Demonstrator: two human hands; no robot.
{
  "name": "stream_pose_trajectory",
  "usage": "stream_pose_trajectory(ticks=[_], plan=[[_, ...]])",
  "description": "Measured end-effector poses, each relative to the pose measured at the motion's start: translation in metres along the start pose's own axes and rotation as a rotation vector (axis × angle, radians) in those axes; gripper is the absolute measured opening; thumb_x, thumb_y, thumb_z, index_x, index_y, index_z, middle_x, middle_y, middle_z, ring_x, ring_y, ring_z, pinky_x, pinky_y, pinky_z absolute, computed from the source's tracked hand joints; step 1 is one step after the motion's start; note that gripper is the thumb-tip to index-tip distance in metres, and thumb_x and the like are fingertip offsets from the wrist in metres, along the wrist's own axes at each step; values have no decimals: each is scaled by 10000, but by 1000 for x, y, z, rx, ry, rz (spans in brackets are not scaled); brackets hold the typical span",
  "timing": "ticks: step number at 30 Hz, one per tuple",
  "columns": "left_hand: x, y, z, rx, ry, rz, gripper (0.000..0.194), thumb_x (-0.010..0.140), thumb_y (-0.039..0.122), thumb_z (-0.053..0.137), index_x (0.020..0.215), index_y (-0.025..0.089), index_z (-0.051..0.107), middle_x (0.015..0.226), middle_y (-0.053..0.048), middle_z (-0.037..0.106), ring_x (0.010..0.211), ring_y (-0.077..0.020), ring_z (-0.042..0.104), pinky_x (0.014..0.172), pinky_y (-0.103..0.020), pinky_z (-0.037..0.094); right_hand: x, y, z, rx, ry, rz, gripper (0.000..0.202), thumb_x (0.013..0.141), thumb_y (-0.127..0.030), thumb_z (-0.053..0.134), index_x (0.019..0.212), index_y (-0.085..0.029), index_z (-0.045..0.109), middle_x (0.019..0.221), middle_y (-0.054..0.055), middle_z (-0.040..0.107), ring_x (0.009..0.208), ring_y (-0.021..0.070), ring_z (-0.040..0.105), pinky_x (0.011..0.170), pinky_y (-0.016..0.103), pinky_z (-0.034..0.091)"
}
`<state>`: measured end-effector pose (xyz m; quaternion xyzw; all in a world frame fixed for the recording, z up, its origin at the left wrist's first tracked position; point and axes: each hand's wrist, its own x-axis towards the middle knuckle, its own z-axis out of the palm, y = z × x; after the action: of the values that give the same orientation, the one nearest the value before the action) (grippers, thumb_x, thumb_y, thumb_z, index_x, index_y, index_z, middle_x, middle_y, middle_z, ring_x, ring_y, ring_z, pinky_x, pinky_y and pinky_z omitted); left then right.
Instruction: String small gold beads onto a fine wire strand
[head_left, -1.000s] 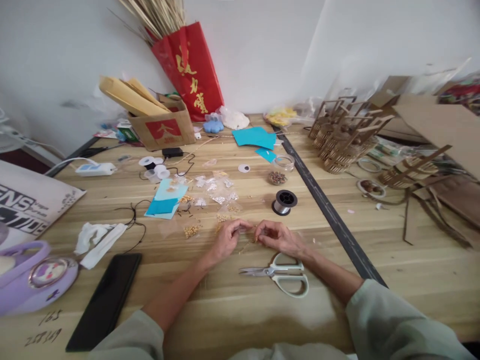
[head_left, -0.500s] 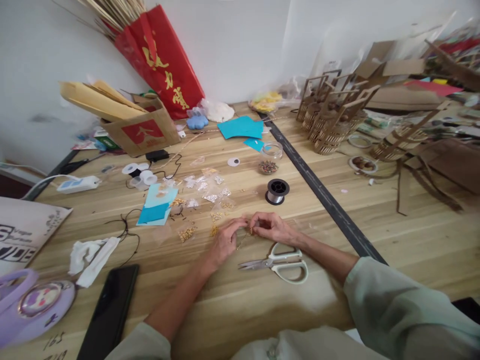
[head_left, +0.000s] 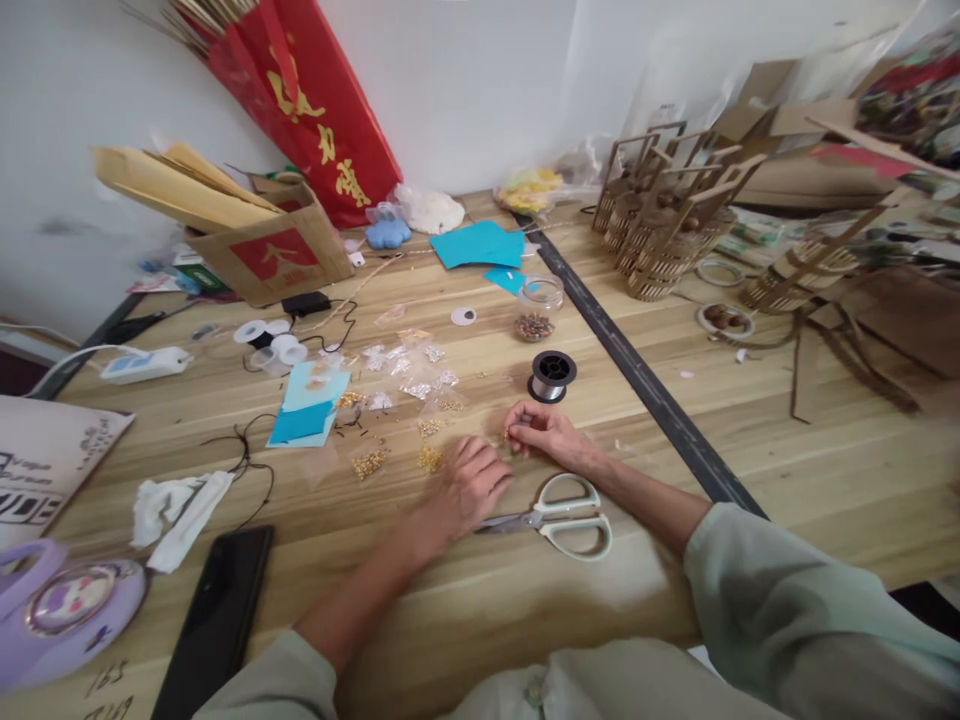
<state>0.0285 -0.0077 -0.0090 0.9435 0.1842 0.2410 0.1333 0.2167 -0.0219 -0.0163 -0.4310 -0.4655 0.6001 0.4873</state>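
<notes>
Purple, smooth and rounded, a case (head_left: 112,600) lies at the far left. Next are crumpled white tissue (head_left: 187,530) and a flat, glossy black phone (head_left: 214,620). Blue card (head_left: 300,423), straight-edged, follows, then loose heaps of fine gold beads (head_left: 369,463), unstrung as far as can be seen, and clear, creased packets (head_left: 420,378) with silvery contents.

The left hand (head_left: 472,487) is palm down, fingers loosely curled, beside the scissors' blades; whether it holds anything cannot be told. A tiny gold piece (head_left: 507,433) sits at the fingertips of the right hand (head_left: 551,437), thumb and forefinger closed on it, the others bent. Work on that piece appears under way; its degree of completion cannot be judged at this size.

Multicoloured beads (head_left: 534,325) fill a round container behind. The black-flanged spool (head_left: 552,375) carries plenty of silvery wire. Scissors (head_left: 574,497), pale-handled, lie unheld nearer the person. Slatted brown baskets (head_left: 652,265) with upright handles, apparently assembled, stand at the right.
</notes>
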Motion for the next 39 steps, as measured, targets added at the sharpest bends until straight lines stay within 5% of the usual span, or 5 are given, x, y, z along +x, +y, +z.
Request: stream_pose_trajectory(ticks=[5, 27, 39], plan=[[3, 3, 9, 179, -64, 20, 165, 876, 202, 500, 792, 143, 629, 785, -67, 591, 833, -202, 488, 780, -368, 413, 1, 2, -1, 14, 0, -16, 227, 746, -330, 682, 797, -135, 577, 603, -19, 574, 514, 74, 520, 473, 183, 451], [10, 10, 14, 223, -58, 1, 138, 871, 191, 501, 805, 147, 614, 799, -74, 610, 836, -209, 510, 779, -372, 416, 1, -1, -1, -7, -22, -20, 254, 732, -355, 682, 780, -133, 568, 589, -22, 568, 516, 76, 524, 465, 187, 453], [3, 1, -14, -234, 141, -109, 87, 848, 171, 548, 805, 163, 623, 757, -51, 655, 771, -156, 580, 700, -283, 483, 3, 2, -4, 59, -35, -21, 237, 733, -331, 691, 789, -135, 571, 582, -19, 587, 495, 75, 540, 452, 177, 448]])
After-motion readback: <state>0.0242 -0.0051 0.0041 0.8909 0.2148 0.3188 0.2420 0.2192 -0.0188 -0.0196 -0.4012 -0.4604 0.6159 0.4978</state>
